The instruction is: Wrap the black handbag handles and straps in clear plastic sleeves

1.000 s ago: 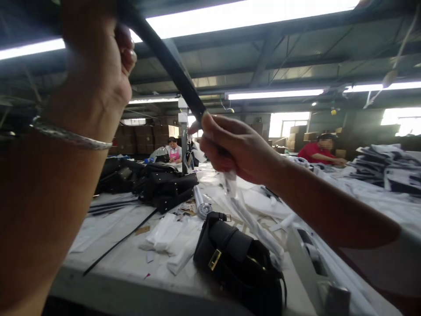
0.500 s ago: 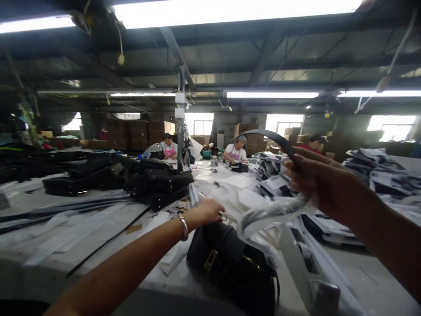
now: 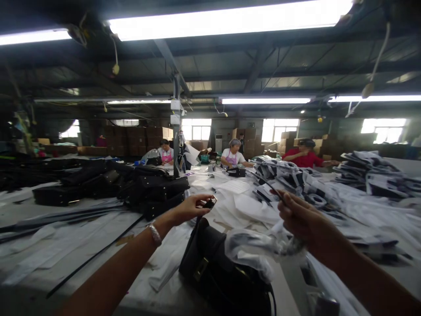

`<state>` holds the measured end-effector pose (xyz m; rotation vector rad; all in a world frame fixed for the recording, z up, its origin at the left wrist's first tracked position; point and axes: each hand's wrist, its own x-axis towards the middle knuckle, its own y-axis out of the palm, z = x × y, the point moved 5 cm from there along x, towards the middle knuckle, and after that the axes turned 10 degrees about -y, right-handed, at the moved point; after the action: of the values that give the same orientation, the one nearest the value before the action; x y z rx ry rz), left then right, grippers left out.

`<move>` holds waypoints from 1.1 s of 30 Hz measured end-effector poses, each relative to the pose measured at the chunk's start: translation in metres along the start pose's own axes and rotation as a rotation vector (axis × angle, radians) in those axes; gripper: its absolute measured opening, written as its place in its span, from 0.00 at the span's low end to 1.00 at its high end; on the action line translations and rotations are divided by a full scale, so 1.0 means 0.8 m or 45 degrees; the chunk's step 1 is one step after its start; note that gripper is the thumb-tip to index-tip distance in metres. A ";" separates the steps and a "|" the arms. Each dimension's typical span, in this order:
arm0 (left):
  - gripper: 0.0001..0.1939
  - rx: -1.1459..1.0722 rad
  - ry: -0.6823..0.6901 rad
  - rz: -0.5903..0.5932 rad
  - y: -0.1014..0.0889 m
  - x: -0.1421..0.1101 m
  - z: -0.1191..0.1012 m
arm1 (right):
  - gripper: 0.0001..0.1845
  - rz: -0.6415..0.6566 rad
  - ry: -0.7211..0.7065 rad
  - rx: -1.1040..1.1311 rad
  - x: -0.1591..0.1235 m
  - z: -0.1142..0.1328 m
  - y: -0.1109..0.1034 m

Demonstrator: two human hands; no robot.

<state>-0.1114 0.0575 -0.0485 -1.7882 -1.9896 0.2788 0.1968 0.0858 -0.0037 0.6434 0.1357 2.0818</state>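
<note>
The left forearm, a silver bracelet at its wrist, reaches forward and inward with the left hand above the top of the black bag, its grip closed by thumb and fingers on a small metal buckle. The right arm angles in from the lower right, the right hand raised, its grip pinching a dark strap; clear plastic wrapping hangs between it and the bag, which rests on the counter.

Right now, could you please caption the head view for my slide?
Left hand holding a buckle, right hand a strap, bag below.
</note>
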 end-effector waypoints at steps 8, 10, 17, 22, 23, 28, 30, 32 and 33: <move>0.25 -0.568 0.058 -0.450 -0.012 -0.032 0.039 | 0.19 -0.071 0.215 0.036 -0.036 -0.106 -0.007; 0.27 -0.679 0.065 -0.472 -0.010 -0.035 0.042 | 0.19 -0.108 0.245 0.058 -0.040 -0.120 -0.013; 0.28 -0.979 0.025 -0.452 0.001 -0.036 0.047 | 0.22 -0.153 0.251 -0.050 -0.040 -0.127 -0.020; 0.29 -1.067 0.079 -0.335 0.015 -0.039 0.035 | 0.21 0.073 0.383 -0.025 -0.022 -0.134 0.016; 0.27 -1.058 0.095 -0.312 0.020 -0.040 0.031 | 0.20 0.134 0.398 0.011 -0.015 -0.137 0.028; 0.19 -0.871 0.145 -0.316 0.037 -0.047 0.013 | 0.19 0.297 0.350 0.267 0.020 -0.149 0.082; 0.18 -0.806 0.150 -0.320 0.039 -0.050 0.010 | 0.18 0.291 0.325 0.280 0.027 -0.146 0.095; 0.15 -0.718 0.170 -0.339 0.037 -0.053 0.007 | 0.16 0.260 0.267 0.274 0.031 -0.137 0.103; 0.14 -0.655 0.181 -0.348 0.036 -0.055 0.005 | 0.15 0.250 0.235 0.272 0.031 -0.132 0.106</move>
<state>-0.0852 0.0193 -0.0732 -1.7179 -2.3043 -0.4740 0.0699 0.0734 -0.0562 0.6105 0.4193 2.3356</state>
